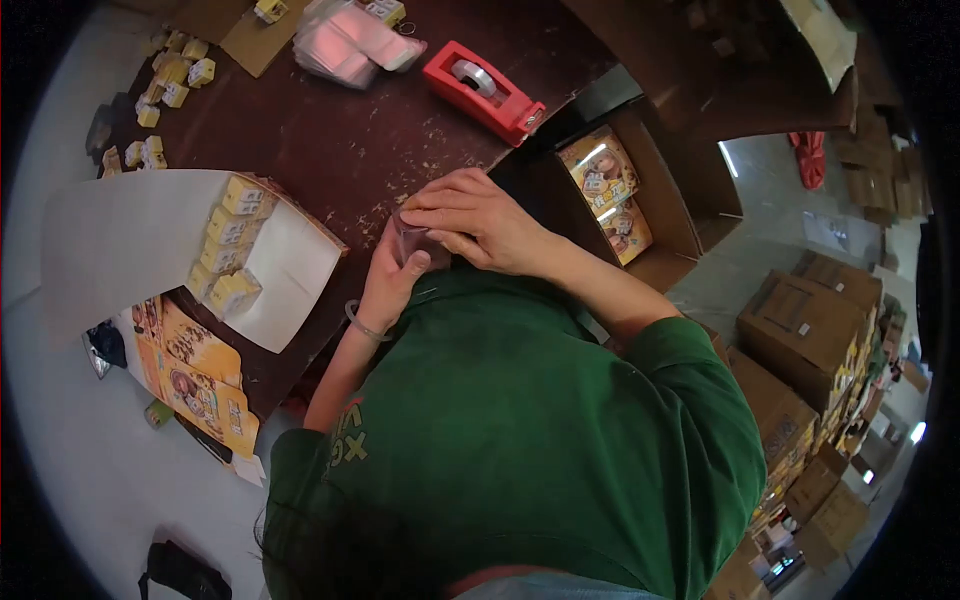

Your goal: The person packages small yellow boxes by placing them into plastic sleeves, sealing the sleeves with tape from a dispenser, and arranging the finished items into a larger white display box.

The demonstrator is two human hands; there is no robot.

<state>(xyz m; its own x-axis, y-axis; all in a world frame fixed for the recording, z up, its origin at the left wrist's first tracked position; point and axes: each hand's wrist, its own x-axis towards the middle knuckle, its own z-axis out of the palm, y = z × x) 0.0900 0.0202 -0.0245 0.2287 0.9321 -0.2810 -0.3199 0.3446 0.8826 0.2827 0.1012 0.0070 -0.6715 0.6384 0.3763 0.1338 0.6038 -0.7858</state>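
From the head view, your left hand [388,280] and right hand [478,222] meet at the near edge of the dark desk [330,140], just above your green shirt [520,430]. Your left fingers curl narrow around a small clear packet [412,243], and your right fingers [430,215] lie flat over its top, pressing on it, so the packet sits between both hands and is mostly hidden; what is inside it cannot be told. A thin band [362,325] circles your left wrist. Beyond your right fingers, well apart, a red tape dispenser [483,90] lies on the desk, and further off, to its left, a heap of clear bags [350,40]. To the right of your right hand, below the desk edge, an open carton [640,190] holds printed yellow boxes [605,190]. To the left of your left fingers a white sheet [130,240] carries a row of small yellow packs [228,250], with more such packs [165,85] scattered at the far left corner of the desk. Below the sheet lie printed orange cards [195,375]. Stacked brown cartons [810,330] stand on the floor to your right.
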